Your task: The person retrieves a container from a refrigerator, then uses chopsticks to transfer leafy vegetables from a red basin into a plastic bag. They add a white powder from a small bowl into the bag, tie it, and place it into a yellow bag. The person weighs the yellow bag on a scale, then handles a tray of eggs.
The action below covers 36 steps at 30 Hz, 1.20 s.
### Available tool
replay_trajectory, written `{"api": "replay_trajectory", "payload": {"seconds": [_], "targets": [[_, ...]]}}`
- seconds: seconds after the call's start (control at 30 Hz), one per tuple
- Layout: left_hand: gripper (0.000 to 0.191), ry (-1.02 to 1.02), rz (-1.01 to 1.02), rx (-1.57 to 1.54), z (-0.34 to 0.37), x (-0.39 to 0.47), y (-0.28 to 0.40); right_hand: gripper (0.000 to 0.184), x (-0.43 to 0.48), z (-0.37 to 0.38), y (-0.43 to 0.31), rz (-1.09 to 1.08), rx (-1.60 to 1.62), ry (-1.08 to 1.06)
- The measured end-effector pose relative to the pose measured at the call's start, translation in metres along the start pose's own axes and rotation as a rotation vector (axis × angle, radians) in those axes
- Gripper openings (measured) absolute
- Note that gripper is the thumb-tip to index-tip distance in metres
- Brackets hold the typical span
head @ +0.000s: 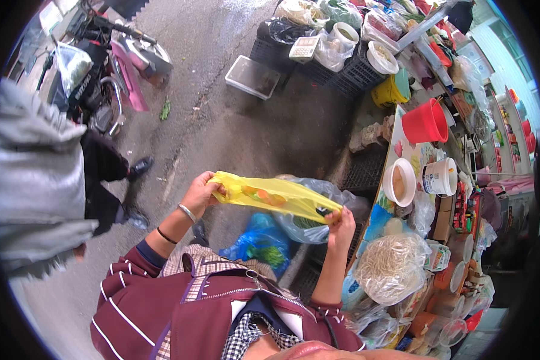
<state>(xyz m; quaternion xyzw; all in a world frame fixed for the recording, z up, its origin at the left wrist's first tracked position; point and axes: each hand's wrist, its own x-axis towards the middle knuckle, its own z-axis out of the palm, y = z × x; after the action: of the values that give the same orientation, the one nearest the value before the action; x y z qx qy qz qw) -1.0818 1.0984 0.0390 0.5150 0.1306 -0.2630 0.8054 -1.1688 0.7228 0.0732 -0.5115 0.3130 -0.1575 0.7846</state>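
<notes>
A yellow plastic bag is stretched out in front of my chest, with orange and yellow shapes showing on or through it. My left hand grips one end, its wrist wearing a silver bangle and a dark band. The other end is pinched in my right hand. Below the bag, a blue plastic bag with green leaves stands low on the ground. Partly behind the yellow bag is a large grey translucent bag with greens inside.
A person in grey stands at the left, near a motorcycle. On the right runs a stall table with a red bucket, white tubs and a bag of noodle-like strands. Black crates and a clear lidded box lie ahead.
</notes>
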Motion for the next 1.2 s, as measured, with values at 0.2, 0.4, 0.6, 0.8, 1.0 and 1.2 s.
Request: {"api": "replay_trajectory", "payload": {"seconds": [0.2,0.4,0.6,0.8,1.0,1.2], "targets": [[0.023,0.09,-0.026,-0.036,-0.077,0.119,0.081,0.018,0.094,0.144,0.036,0.087,-0.15,-0.254],[0.031,0.152,-0.272,-0.04,-0.114,0.309,0.131,0.02,0.229,0.254,0.118,0.247,-0.231,-0.277],[0.027,0.152,-0.303,-0.019,-0.125,0.534,0.173,0.024,0.401,0.362,0.199,0.353,-0.162,-0.21],[0.022,0.209,-0.229,0.112,-0.148,0.723,0.216,0.031,0.534,0.445,0.232,0.381,-0.326,-0.168],[0.024,0.289,-0.224,0.159,-0.189,0.86,0.237,0.035,0.652,0.513,0.272,0.346,-0.518,-0.11],[0.023,0.175,-0.325,0.372,-0.226,1.014,0.219,0.036,0.753,0.57,0.285,0.283,-0.989,0.02]]}}
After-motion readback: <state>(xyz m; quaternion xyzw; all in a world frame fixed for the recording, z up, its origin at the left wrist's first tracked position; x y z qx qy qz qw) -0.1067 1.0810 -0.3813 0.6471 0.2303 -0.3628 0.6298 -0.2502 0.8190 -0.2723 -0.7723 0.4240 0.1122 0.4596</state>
